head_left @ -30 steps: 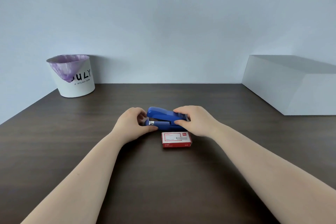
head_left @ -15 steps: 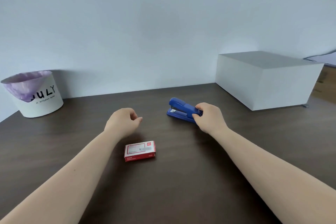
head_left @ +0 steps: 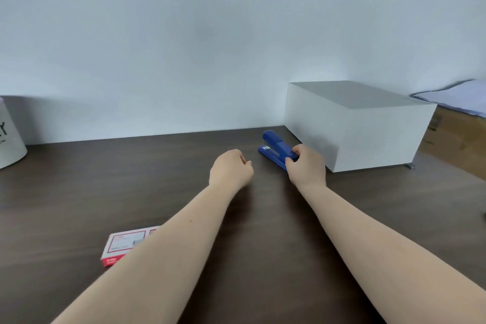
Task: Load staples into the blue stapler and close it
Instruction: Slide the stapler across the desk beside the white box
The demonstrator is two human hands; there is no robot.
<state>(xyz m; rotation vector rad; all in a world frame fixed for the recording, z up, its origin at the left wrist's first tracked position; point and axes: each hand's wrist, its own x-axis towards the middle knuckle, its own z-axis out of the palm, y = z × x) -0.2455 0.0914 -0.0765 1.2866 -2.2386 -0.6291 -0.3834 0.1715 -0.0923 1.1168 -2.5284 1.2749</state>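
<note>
Right of centre, the right hand (head_left: 306,168) pinches the rear of the blue stapler (head_left: 276,148); the left hand (head_left: 231,167) hovers loosely curled, empty. Settle the stapler flat on the surface (head_left: 79,187) before letting go, clear of the white box (head_left: 368,137).

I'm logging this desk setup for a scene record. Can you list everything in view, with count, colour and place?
Stapler: one, blue, far right of centre on the table, beside the white box.
Staple box: one, red and white, near left, partly hidden under the left forearm.
White box: one, white with a grey top, back right on the table.
Bin: one, white with dark lettering, back left, cut by the frame edge.
Table: one, dark brown wood grain.
Wall: pale blue-grey, behind the table.
Left hand: loosely curled, holding nothing, beside the stapler.
Right hand: fingers closed on the stapler's near end.
</note>
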